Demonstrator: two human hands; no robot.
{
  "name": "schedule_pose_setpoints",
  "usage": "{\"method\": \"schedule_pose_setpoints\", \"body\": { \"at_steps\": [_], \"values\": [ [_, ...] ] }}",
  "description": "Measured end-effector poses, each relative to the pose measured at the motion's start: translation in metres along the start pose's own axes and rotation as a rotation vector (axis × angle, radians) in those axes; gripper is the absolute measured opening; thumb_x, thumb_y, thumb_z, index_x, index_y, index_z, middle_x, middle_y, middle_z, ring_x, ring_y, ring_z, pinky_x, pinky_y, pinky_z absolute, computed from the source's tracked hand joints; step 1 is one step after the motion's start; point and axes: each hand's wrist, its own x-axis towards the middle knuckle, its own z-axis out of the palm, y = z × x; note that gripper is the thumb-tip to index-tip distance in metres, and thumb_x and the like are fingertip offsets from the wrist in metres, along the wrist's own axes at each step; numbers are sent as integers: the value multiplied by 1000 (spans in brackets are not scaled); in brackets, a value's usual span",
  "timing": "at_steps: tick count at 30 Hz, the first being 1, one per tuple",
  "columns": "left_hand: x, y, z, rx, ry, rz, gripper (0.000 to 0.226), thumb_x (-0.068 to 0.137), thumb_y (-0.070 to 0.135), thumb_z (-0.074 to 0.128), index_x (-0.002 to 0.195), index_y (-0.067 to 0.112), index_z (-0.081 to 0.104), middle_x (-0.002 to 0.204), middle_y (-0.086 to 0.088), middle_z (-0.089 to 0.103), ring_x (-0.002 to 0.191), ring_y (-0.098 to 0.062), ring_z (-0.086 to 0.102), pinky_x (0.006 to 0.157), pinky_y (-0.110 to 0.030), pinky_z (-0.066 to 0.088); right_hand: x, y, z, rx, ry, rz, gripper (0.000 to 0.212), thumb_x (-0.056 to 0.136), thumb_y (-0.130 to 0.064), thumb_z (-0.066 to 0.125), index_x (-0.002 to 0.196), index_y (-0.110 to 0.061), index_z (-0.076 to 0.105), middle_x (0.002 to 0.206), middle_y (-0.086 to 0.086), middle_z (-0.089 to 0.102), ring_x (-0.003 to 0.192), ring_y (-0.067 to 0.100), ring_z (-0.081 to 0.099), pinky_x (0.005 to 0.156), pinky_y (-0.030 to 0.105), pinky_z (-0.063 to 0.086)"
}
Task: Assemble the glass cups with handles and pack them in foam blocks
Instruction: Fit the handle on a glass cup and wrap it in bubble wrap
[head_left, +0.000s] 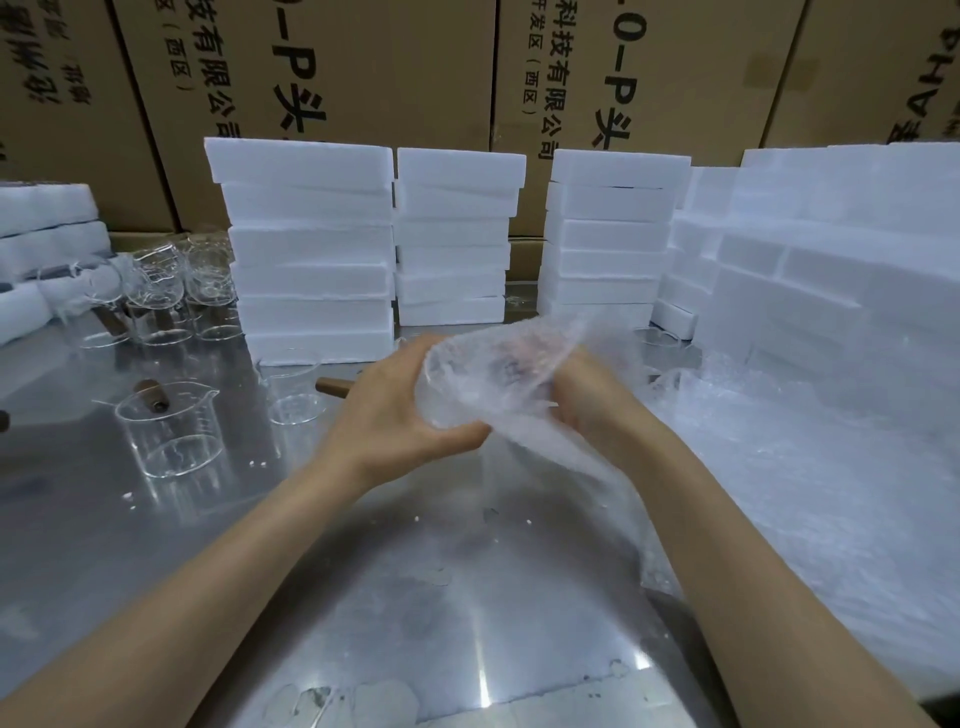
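our left hand (402, 410) curls its fingers round a glass cup (470, 384) swathed in bubble wrap (524, 415), held above the middle of the steel table (415, 597). our right hand (582, 410) grips the wrap from the far side, its fingers partly hidden by it. bare table lies between our forearms and towards the near edge. three stacks of foam blocks (311, 249) stand behind, with more piled right and left. two cups with wooden handles (169, 431) stand left of our hands; a cluster we cannot count sits further back left. the cardboard boxes (332, 67) read "o-p" and chinese characters.
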Motion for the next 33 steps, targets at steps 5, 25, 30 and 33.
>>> {"method": "schedule_pose_setpoints", "body": {
  "at_steps": [5,25,30,33],
  "values": [
    [5,-2,6,-152,54,-223,51,50,60,74,94,44,52,93,27,62,88,16,56,63,-4,41,-7,-8,7,-100,6,-121,19,97,-30,46,92,-24,64,86,-19,65,79,-11,60,73,8,46],
    [12,-24,7,-907,-154,-573,51,68,46,67,108,15,66,107,-5,72,87,-17,71,71,-24,53,-4,-3,-10,374,177,127,6,80,-25,64,83,-25,60,82,-10,64,75,2,61,64,20,46],
    [8,-25,11,-829,-257,-453,69,65,39,76,107,-13,59,102,-18,65,97,-29,63,94,-42,49,1,7,-5,247,215,42,16,82,-12,63,67,-18,62,54,-12,62,57,8,59,48,15,42],
    [4,-26,9,-693,-347,-358,48,68,40,75,104,9,69,106,-1,72,101,-15,67,85,-22,50,2,8,-9,121,292,7,29,90,-5,55,64,-18,52,47,-13,56,40,-8,50,42,9,38]
  ]
}}
